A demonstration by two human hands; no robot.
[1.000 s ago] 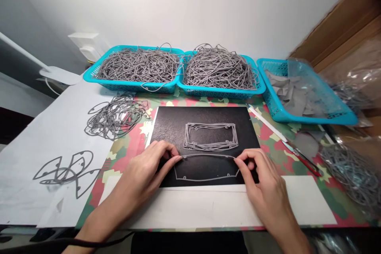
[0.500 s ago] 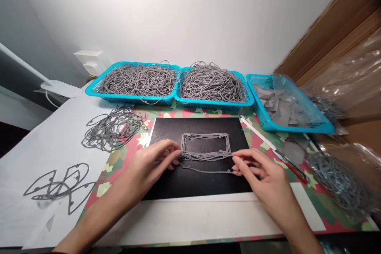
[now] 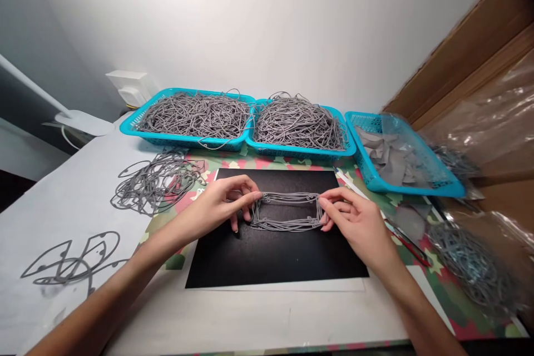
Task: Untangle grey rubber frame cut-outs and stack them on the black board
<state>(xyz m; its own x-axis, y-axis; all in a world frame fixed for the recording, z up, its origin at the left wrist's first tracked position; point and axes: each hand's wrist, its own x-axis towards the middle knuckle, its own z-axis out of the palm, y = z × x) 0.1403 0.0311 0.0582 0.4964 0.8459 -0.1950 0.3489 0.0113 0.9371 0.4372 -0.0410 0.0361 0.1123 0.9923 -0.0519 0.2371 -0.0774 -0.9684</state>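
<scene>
- White sheet [image 3: 267,317], smooth and matt, along the near edge; bare surface between the forearms.
- Black board [image 3: 271,264], faintly grained, straight-edged; open room in front of the stack, a narrower bare band behind it.
- Stack of grey frames [image 3: 287,227], on the board's middle, set in from its edges: thin, cord-like, roughly rectangular outlines with small eyelets, loosely aligned, long sides slightly bowed, centre open.
- Left hand [image 3: 221,198], thumb and forefinger together, pinching the stack's far left corner; other fingers curled beside it.
- Right hand [image 3: 361,217], thumb and forefinger closed on the far right corner.
- Loose grey outlines [image 3: 90,277], curved, overlapping, flat at left.
- Clear bag [image 3: 471,256], glossy, crumpled, of grey loops, at right.
- Tangled grey heap [image 3: 156,186], left of the board.
- Two blue baskets [image 3: 300,152], perforated plastic, rims touching, heaped with wiry grey pieces.
- Third blue basket [image 3: 442,191], angled, holding flat grey scraps.
</scene>
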